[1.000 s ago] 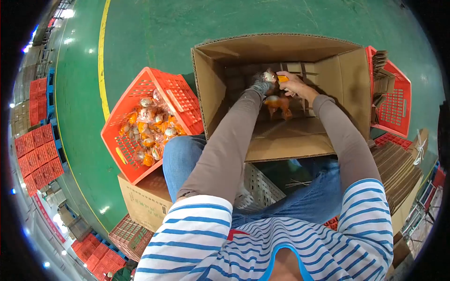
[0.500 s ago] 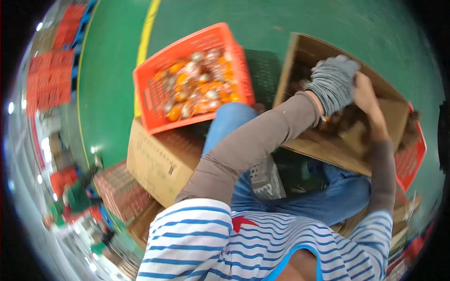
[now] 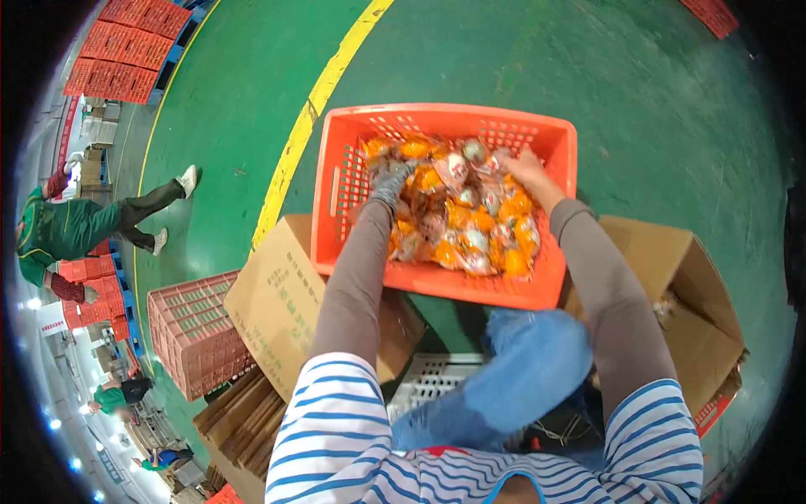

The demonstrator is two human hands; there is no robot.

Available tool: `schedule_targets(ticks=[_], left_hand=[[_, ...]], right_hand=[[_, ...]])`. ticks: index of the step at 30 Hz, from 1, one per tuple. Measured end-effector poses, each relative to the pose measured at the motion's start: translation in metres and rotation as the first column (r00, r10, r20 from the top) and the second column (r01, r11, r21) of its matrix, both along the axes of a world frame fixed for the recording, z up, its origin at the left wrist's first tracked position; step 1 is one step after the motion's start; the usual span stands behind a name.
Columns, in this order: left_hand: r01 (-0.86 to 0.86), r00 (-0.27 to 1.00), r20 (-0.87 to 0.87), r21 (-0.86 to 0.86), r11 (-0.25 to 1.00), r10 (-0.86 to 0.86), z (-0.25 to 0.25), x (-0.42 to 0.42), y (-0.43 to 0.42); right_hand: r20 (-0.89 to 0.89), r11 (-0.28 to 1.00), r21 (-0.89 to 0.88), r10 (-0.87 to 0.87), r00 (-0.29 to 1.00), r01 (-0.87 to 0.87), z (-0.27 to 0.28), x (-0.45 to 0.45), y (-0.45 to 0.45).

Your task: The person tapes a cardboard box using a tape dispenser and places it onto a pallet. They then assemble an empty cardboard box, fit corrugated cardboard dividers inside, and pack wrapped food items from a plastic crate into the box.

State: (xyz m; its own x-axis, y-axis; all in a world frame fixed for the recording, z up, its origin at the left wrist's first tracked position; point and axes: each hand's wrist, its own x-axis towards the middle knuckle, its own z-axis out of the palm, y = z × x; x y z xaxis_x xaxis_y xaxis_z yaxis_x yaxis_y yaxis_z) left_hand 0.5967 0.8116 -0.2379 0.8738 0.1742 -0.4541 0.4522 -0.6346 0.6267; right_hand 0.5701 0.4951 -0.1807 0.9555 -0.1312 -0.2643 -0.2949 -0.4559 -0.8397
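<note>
An orange-red plastic crate [image 3: 445,290] lies tilted in front of me, holding many clear-wrapped round packets [image 3: 470,223], some orange, some pale with printed marks. My left hand [image 3: 389,185], in a grey glove, reaches over the crate's left part, its fingers curled on packets and partly sunk among them. On the far right side of the heap, my bare right hand [image 3: 529,172] closes its fingers around packets; its fingertips are partly hidden. To the right stands an open cardboard box [image 3: 693,294], partly behind my right forearm.
A printed cardboard box [image 3: 277,298] stands left of my knee, beside a pinkish crate [image 3: 197,328] and folded cardboard [image 3: 248,420]. Under my leg is a grey crate [image 3: 432,378]. A person in green [image 3: 71,227] walks at the far left, near stacked red crates [image 3: 126,50].
Both hands have left the cardboard box on the right and now reach into the crate. My view has turned, bringing the crate to the centre.
</note>
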Motion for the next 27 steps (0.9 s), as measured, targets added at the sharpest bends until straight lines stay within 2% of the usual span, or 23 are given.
schedule_targets(ticks=[1, 2, 3, 4, 5, 6, 7, 8, 9, 10, 13, 14, 15, 16, 17, 18, 20, 21, 22, 23, 24, 26, 27], left_hand=[[-0.152, 0.983, -0.114, -0.08, 0.985, 0.142, 0.04, -0.005, -0.03], [-0.148, 0.982, -0.134, -0.081, 0.986, 0.137, 0.063, 0.0, -0.048], [-0.16, 0.977, -0.14, 0.035, 0.986, 0.164, 0.08, -0.001, -0.061], [-0.16, 0.971, -0.152, 0.159, 0.974, 0.184, 0.082, -0.01, -0.064], [-0.11, 0.99, -0.078, 0.102, 0.989, 0.118, 0.074, -0.014, -0.061], [-0.108, 0.99, -0.081, 0.107, 0.988, 0.117, 0.057, -0.015, -0.06], [0.023, 1.0, -0.008, 0.239, 0.971, -0.022, 0.029, -0.019, -0.061], [0.133, 0.986, 0.042, 0.38, 0.915, -0.16, 0.014, -0.029, -0.062], [0.009, 1.0, -0.015, 0.165, 0.986, -0.006, 0.051, -0.042, -0.079], [-0.032, 0.999, -0.019, 0.064, 0.997, 0.033, 0.041, -0.048, -0.083], [0.006, 1.0, -0.03, 0.141, 0.99, -0.001, 0.06, -0.037, -0.084], [0.029, 0.999, -0.04, -0.099, 0.995, -0.033, 0.053, -0.027, -0.071], [0.048, 0.997, -0.042, -0.333, 0.942, -0.065, 0.046, -0.023, -0.059], [0.048, 0.998, -0.016, -0.318, 0.947, -0.056, 0.043, -0.019, -0.055], [-0.007, 0.996, -0.079, -0.508, 0.861, -0.038, 0.041, -0.013, -0.053], [-0.063, 0.989, -0.139, -0.675, 0.735, -0.042, 0.036, -0.008, -0.052], [-0.068, 0.995, -0.097, -0.571, 0.818, 0.015, 0.01, -0.019, -0.046], [-0.368, 0.929, -0.302, -0.711, 0.599, 0.213, 0.032, -0.024, -0.059], [-0.615, 0.784, -0.53, -0.735, 0.285, 0.324, 0.055, -0.031, -0.075], [-0.344, 0.932, -0.301, -0.568, 0.747, 0.2, 0.013, -0.035, -0.065], [-0.327, 0.94, -0.277, -0.579, 0.747, 0.197, 0.023, -0.039, -0.069], [-0.266, 0.925, -0.174, -0.932, 0.248, 0.337, 0.045, -0.06, -0.088], [-0.275, 0.906, -0.14, -0.912, 0.304, 0.399, 0.048, -0.066, -0.093]], right_hand=[[-0.055, 0.995, 0.101, 0.031, 0.998, -0.025, -0.016, 0.016, 0.007], [-0.122, 0.979, 0.202, 0.064, 0.99, -0.039, -0.037, 0.021, 0.01], [-0.15, 0.979, 0.204, 0.062, 0.987, -0.03, -0.019, 0.019, 0.018], [-0.315, 0.991, 0.121, -0.018, 0.949, 0.06, 0.031, 0.014, 0.032], [-0.465, 0.991, 0.026, -0.101, 0.879, 0.128, 0.059, 0.004, 0.041], [-0.469, 0.991, 0.029, -0.101, 0.877, 0.13, 0.037, 0.005, 0.047], [-0.222, 0.954, -0.097, -0.299, 0.928, 0.284, 0.001, 0.006, 0.058], [0.054, 0.877, -0.17, -0.447, 0.893, 0.449, -0.019, 0.006, 0.069], [0.046, 0.883, -0.164, -0.438, 0.898, 0.439, -0.017, 0.003, 0.074], [-0.048, 0.918, -0.126, -0.384, 0.922, 0.375, -0.015, -0.002, 0.073], [-0.295, 0.982, 0.007, -0.18, 0.938, 0.19, -0.007, 0.005, 0.061], [-0.298, 0.981, 0.024, -0.176, 0.938, 0.192, -0.016, 0.001, 0.056], [-0.346, 0.952, 0.215, -0.133, 0.929, 0.217, -0.031, -0.004, 0.052], [-0.362, 0.889, 0.399, -0.073, 0.929, 0.226, -0.042, 0.003, 0.05], [-0.259, 0.901, 0.371, -0.131, 0.957, 0.224, -0.047, 0.004, 0.055], [-0.226, 0.852, 0.501, -0.043, 0.973, 0.154, -0.066, 0.002, 0.058], [-0.157, 0.91, 0.414, 0.026, 0.987, 0.042, -0.043, -0.008, 0.069], [-0.173, 0.887, 0.461, 0.074, 0.982, 0.014, -0.023, -0.013, 0.072], [-0.19, 0.864, 0.503, 0.121, 0.974, -0.009, -0.005, -0.021, 0.075], [-0.145, 0.965, 0.26, 0.055, 0.988, -0.015, -0.018, -0.026, 0.081], [-0.12, 0.966, 0.258, 0.052, 0.991, -0.02, -0.016, -0.029, 0.085], [-0.064, 0.94, 0.341, 0.051, 0.997, -0.026, -0.005, -0.037, 0.083], [-0.05, 0.944, 0.329, 0.037, 0.998, -0.019, 0.003, -0.041, 0.084]])
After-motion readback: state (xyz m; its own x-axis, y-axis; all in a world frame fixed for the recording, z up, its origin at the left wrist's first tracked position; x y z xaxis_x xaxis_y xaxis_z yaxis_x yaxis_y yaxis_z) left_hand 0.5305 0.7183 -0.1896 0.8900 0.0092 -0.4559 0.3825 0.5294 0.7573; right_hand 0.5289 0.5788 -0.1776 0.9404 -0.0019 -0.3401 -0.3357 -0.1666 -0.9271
